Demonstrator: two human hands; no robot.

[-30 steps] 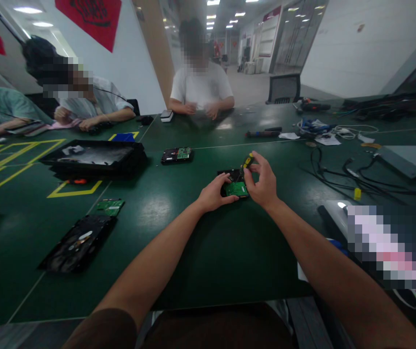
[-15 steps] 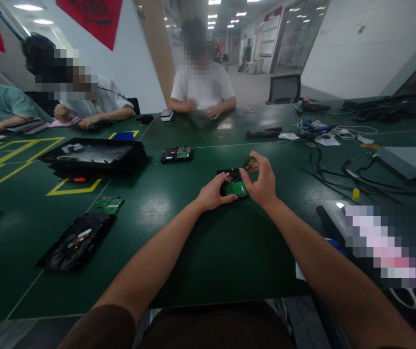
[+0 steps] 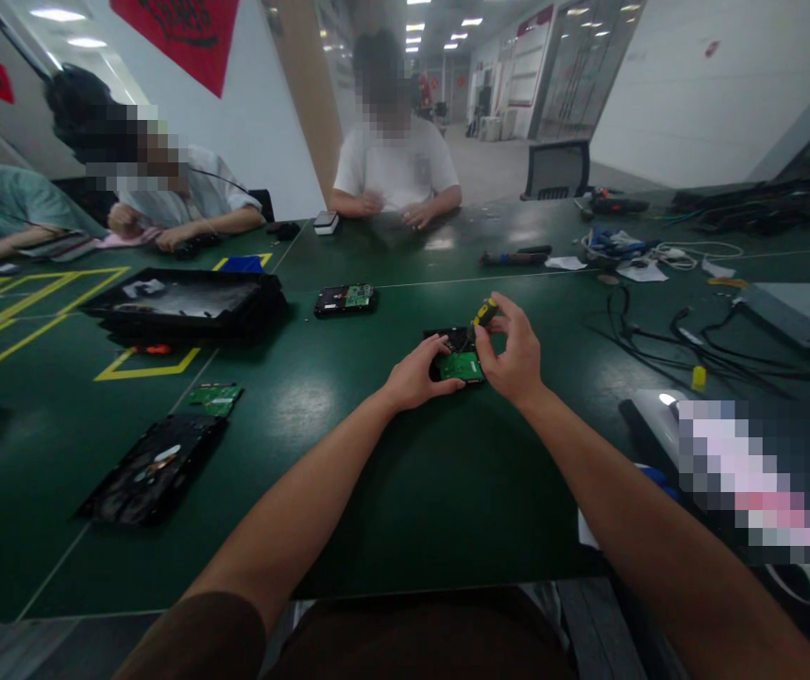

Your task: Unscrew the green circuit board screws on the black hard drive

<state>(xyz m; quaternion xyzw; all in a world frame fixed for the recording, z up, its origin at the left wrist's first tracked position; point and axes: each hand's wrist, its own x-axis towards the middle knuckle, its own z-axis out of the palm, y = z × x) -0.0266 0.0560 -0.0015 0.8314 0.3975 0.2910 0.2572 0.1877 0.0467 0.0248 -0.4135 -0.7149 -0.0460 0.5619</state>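
Dark green table (image 3: pixel 405 491) with yellow tape lines carries three hard drives — one under the person's hands (image 3: pixel 456 354), a second drive (image 3: pixel 345 299) farther back, and an opened drive (image 3: pixel 151 469) at the left beside one loose green circuit board (image 3: pixel 214 399). The left hand (image 3: pixel 415 375) curls its fingers against the near drive's edge, while the right hand (image 3: pixel 513 356) pinches one yellow-handled screwdriver (image 3: pixel 482 313) over it, the tip hidden. Three seated people show across the table — their hands too small to read.
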